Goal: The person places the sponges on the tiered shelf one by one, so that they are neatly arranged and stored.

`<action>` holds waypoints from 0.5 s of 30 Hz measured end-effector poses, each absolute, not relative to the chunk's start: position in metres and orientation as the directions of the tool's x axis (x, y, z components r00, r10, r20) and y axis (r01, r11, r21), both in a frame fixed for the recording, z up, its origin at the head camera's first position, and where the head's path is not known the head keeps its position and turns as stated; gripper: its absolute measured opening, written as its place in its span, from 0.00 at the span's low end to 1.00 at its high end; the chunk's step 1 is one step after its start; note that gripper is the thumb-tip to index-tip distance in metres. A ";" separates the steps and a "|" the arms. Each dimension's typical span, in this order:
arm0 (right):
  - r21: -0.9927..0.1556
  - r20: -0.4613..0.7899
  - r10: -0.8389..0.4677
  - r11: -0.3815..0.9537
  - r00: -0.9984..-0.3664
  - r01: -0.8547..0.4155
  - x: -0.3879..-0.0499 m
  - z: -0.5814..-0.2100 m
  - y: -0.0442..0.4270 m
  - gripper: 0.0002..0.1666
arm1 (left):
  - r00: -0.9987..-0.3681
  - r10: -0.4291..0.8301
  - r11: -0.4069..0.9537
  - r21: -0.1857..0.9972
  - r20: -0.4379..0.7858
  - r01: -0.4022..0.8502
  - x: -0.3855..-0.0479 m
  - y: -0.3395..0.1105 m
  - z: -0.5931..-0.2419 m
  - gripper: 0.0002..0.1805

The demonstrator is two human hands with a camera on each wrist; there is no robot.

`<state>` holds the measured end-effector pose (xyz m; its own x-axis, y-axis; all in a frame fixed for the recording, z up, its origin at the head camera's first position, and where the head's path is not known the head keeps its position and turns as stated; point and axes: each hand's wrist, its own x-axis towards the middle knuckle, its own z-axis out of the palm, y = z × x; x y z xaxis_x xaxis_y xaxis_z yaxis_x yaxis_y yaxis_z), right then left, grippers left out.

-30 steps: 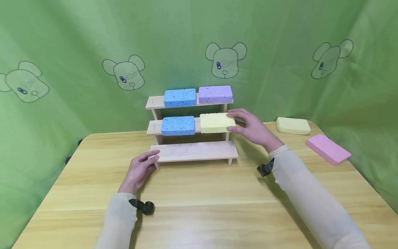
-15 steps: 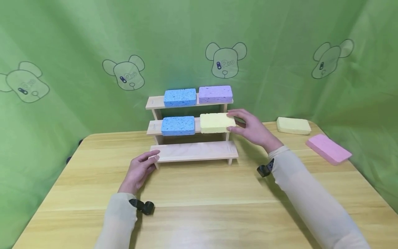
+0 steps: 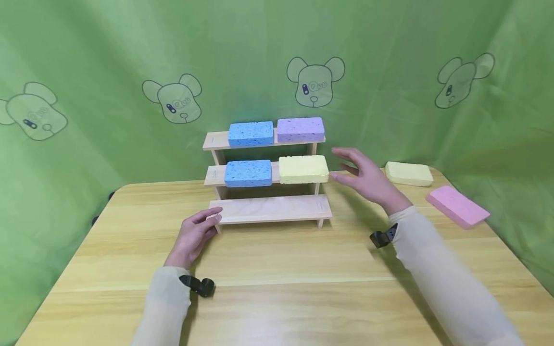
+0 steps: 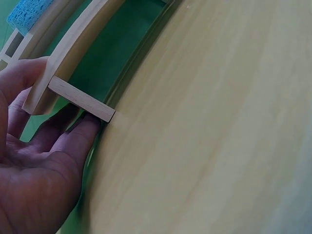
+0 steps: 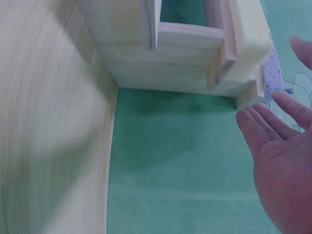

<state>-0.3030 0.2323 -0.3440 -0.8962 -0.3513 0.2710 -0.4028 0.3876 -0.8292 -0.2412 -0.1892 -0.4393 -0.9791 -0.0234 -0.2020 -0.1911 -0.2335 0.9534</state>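
My right hand (image 3: 367, 179) has just let go: half a second ago its thumb and fingers were on the yellow sponge (image 3: 304, 169), and now they are spread, with nothing between them and a small gap showing between my fingertips and the sponge's near end. The hand has moved off to the right; the sponge stayed put when I released it. It lies flat just left of my fingertips, on the right part of the middle step of the wooden rack (image 3: 270, 210), bearing its own weight. I take that to mean this one is placed and needs no more support from me.

Left of it on that step, farther from my right hand, sits a blue sponge (image 3: 248, 173). Above and to the left of my fingers, the top step carries a purple sponge (image 3: 300, 129) and, beyond that, another blue one. Just right of my right hand lies a second yellow sponge (image 3: 409, 174) on the table (image 3: 277, 274); farther right and closer to me is a pink sponge (image 3: 458, 207). Both are off the rack.

My left hand (image 3: 195, 235) hasn't shifted: its fingers curl round the left end of the bottom step, by the leg, which I judge helps keep the rack steady.
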 end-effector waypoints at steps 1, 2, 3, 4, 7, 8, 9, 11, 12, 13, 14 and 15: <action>-0.829 0.270 -0.348 0.391 -0.898 -0.401 -0.301 -0.343 0.235 0.39 | -0.980 -0.024 -0.233 0.954 -0.200 -0.189 -0.241 -0.189 -0.439 0.15; -0.827 0.270 -0.347 0.394 -0.898 -0.400 -0.299 -0.341 0.239 0.39 | -0.980 -0.021 -0.229 0.955 -0.197 -0.187 -0.241 -0.189 -0.439 0.15; -0.826 0.270 -0.345 0.397 -0.899 -0.401 -0.298 -0.340 0.242 0.38 | -0.981 -0.020 -0.230 0.955 -0.195 -0.186 -0.241 -0.189 -0.439 0.16; -0.823 0.271 -0.343 0.402 -0.899 -0.402 -0.296 -0.340 0.245 0.38 | -0.981 -0.021 -0.228 0.956 -0.194 -0.184 -0.241 -0.189 -0.439 0.16; -0.812 0.272 -0.332 0.424 -0.903 -0.401 -0.291 -0.338 0.255 0.36 | -0.981 -0.023 -0.222 0.958 -0.194 -0.184 -0.241 -0.190 -0.439 0.16; -0.812 0.275 -0.329 0.424 -0.903 -0.401 -0.289 -0.337 0.257 0.35 | -0.981 -0.019 -0.219 0.958 -0.192 -0.183 -0.242 -0.190 -0.439 0.16; -0.809 0.276 -0.326 0.429 -0.904 -0.402 -0.287 -0.337 0.260 0.35 | -0.981 -0.016 -0.216 0.959 -0.191 -0.183 -0.242 -0.190 -0.439 0.16; -0.805 0.281 -0.319 0.436 -0.905 -0.404 -0.283 -0.336 0.266 0.33 | -0.981 -0.022 -0.222 0.958 -0.194 -0.185 -0.242 -0.190 -0.440 0.16; -0.802 0.285 -0.315 0.439 -0.905 -0.406 -0.281 -0.336 0.269 0.32 | -0.981 -0.023 -0.222 0.957 -0.194 -0.184 -0.242 -0.190 -0.440 0.16; -0.799 0.289 -0.311 0.443 -0.906 -0.407 -0.279 -0.336 0.272 0.32 | -0.981 -0.021 -0.221 0.958 -0.194 -0.184 -0.243 -0.190 -0.440 0.16; -0.796 0.294 -0.307 0.446 -0.905 -0.409 -0.278 -0.336 0.274 0.31 | -0.981 -0.020 -0.217 0.959 -0.192 -0.183 -0.243 -0.190 -0.441 0.17; -0.790 0.296 -0.302 0.456 -0.906 -0.410 -0.276 -0.337 0.277 0.31 | -0.981 -0.019 -0.216 0.959 -0.192 -0.183 -0.243 -0.189 -0.441 0.17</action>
<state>-0.2764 0.2773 -0.3368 -0.9064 -0.3016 0.2958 -0.4096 0.4559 -0.7902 -0.2428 -0.1895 -0.4407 -0.9812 -0.0191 -0.1919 -0.1834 -0.2156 0.9591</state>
